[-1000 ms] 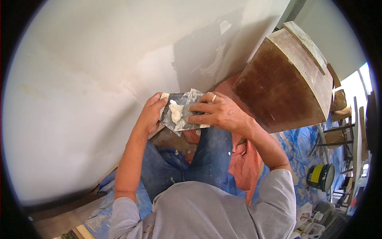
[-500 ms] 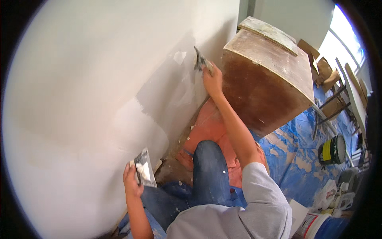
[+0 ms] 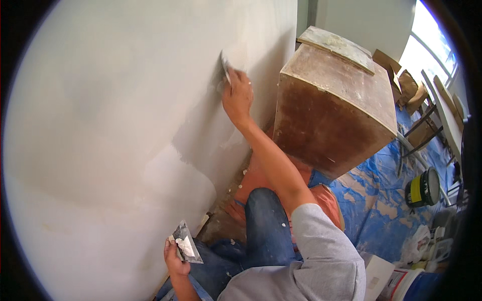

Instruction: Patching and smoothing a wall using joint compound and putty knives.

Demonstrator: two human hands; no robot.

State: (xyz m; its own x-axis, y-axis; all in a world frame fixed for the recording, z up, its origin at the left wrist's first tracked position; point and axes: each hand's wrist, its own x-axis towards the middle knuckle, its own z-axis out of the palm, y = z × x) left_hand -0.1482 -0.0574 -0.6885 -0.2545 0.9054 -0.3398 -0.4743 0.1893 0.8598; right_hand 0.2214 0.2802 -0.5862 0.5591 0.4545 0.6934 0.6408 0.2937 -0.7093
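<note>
My right hand [image 3: 237, 98] is closed round a putty knife [image 3: 224, 62], its blade against the white wall [image 3: 95, 130]. Motion smears the blade a little. Below and left of that hand, a darker grey patch [image 3: 193, 135] shows on the wall beside a smooth pale coat. Low down near my knee, my left hand [image 3: 175, 262] grips a wide metal putty knife [image 3: 194, 256] by its near end. A lump of white filler [image 3: 186, 246] rests on that blade.
A large brown wooden box [image 3: 321, 120] with a loose board [image 3: 339, 47] on top stands right of the wall. Blue sheeting [image 3: 369, 200] and orange cloth [image 3: 258, 175] cover the floor. At the right are a dark bucket [image 3: 429, 186], a folded table [image 3: 444, 118] and several tubs.
My right hand has swept the putty knife leftward along the wall, and filler now covers the upper grey patch. My left hand with its putty knife sits slightly lower in view.
</note>
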